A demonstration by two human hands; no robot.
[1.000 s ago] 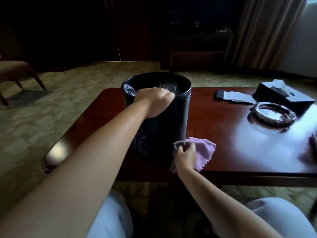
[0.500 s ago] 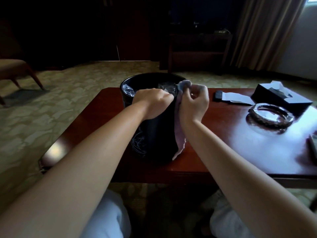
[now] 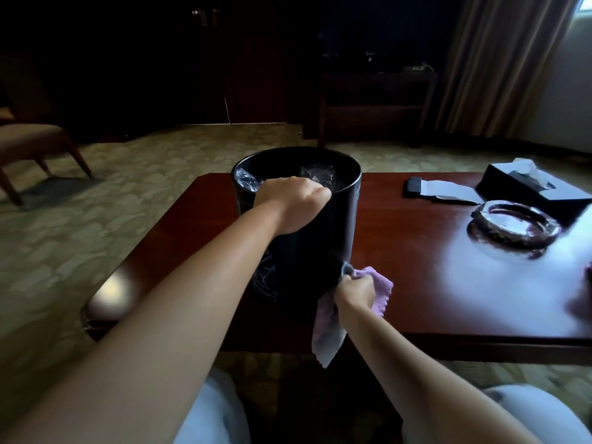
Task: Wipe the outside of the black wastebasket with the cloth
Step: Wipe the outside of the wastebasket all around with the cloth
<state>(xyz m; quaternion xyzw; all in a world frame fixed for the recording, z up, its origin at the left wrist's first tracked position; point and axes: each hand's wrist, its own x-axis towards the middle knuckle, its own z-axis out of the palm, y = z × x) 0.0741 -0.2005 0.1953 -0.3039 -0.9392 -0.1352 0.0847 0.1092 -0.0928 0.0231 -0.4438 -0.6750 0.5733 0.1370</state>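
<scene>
The black wastebasket stands upright on the dark red wooden table, with a clear plastic liner showing inside. My left hand grips its near rim, fingers curled over the edge. My right hand holds a bunched purple cloth against the lower right of the wastebasket's wall, close to the tabletop. One end of the cloth hangs down over the table's front edge.
On the table's right stand a glass ashtray, a black tissue box and a dark remote with a white paper. A chair is on the carpet at far left. My knees sit under the table's front edge.
My right hand went from the table level up to the rim with the cloth, then came back down along the wastebasket's right side to its base. The left hand kept its grip.
</scene>
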